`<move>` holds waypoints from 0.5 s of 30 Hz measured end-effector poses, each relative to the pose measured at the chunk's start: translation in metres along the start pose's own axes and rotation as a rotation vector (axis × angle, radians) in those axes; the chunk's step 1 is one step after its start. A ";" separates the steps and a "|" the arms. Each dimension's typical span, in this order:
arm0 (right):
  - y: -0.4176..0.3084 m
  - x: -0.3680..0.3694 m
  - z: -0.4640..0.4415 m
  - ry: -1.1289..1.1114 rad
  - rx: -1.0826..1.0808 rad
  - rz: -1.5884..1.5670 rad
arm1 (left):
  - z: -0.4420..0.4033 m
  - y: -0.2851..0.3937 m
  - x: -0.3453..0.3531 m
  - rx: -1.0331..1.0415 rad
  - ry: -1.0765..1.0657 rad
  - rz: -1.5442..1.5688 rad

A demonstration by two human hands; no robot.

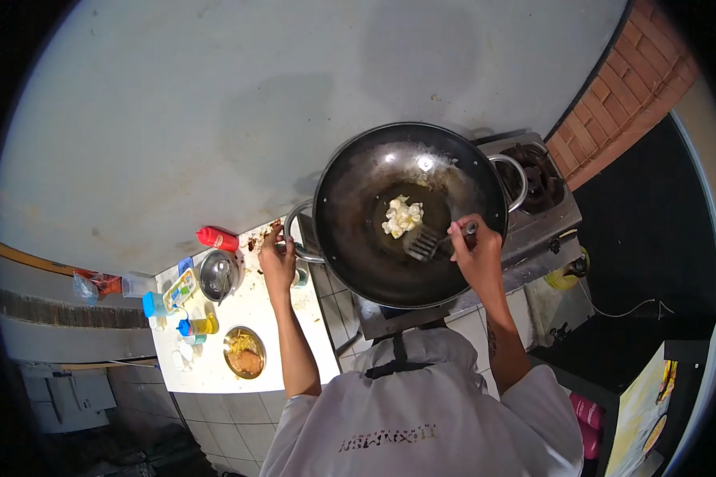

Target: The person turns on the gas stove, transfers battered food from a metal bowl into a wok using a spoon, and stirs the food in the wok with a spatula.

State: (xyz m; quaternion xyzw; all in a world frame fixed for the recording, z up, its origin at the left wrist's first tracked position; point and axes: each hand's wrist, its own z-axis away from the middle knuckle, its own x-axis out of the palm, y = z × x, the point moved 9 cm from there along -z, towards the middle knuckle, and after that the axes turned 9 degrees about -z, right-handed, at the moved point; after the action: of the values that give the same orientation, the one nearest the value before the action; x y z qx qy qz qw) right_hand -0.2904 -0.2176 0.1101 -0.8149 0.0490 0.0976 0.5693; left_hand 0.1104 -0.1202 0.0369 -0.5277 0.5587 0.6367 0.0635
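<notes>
A large dark wok (374,274) sits on the stove, with a pale, lumpy mass of food (402,216) near its middle. My right hand (477,250) grips the handle of a slotted spatula (424,244), whose head lies in the wok beside the food. On the wok's left side, my left hand (278,258) is closed around the loop handle (299,251).
Left, a white table (298,350) bears a red bottle (216,238), a metal bowl (218,274), a yellow bottle with a blue cap (199,326) and a plate of food (245,352). A second burner (537,179) stands right of the wok, before a wall.
</notes>
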 end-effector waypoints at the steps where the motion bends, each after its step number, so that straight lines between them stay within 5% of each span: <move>1: -0.003 -0.004 -0.001 0.039 -0.012 -0.055 | 0.000 0.000 0.000 0.001 -0.002 0.000; 5: -0.013 -0.010 -0.004 0.035 -0.127 0.038 | -0.001 -0.003 0.002 0.016 0.000 0.065; 11: 0.005 -0.003 -0.001 0.009 0.042 -0.045 | -0.001 0.000 0.001 -0.004 -0.006 0.007; 15: -0.012 -0.012 -0.004 0.036 -0.118 0.110 | -0.001 0.002 -0.001 0.012 0.005 0.018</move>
State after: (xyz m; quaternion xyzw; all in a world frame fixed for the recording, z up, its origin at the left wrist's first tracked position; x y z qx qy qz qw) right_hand -0.2995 -0.2177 0.1256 -0.8448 0.0978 0.1168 0.5129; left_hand 0.1095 -0.1212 0.0390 -0.5241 0.5672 0.6326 0.0595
